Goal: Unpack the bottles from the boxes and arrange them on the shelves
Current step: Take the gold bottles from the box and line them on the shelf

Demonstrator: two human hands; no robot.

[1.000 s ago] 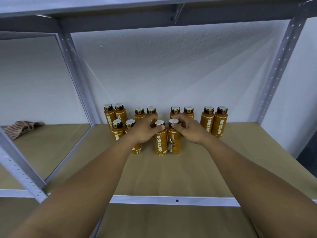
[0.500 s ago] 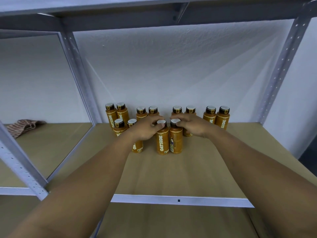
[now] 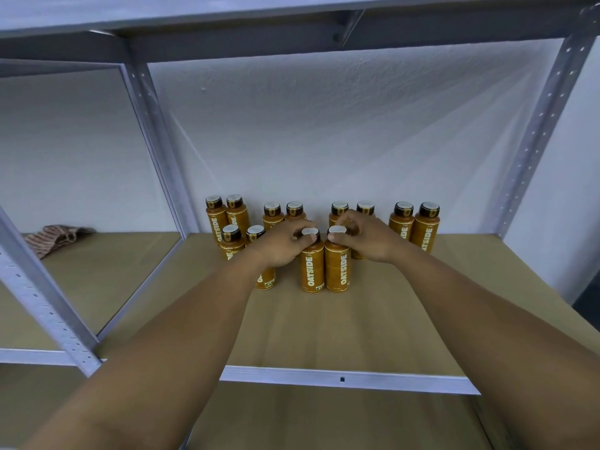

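Twelve orange bottles (image 3: 425,233) labelled OATSIDE stand upright on the brown shelf (image 3: 373,319), close to the white wall (image 3: 324,141). Eight make a back row of four pairs, and four more stand in front of them. The left grip (image 3: 282,246), a bare hand, extends over the shelf edge and pinches the cap of the centre-left bottle (image 3: 312,271), thumb on the near side of the cap and fingers curled over its far side. The right grip (image 3: 368,241) pinches the cap of the centre-right bottle (image 3: 337,271) in the same way. These two bottles stand touching side by side, nearest the front, both with their bases on the shelf. Just left of them, the other front pair (image 3: 231,246) is partly hidden by the left wrist. A striped cloth (image 3: 55,238) lies in the neighbouring bay, beyond the grey post (image 3: 156,141).
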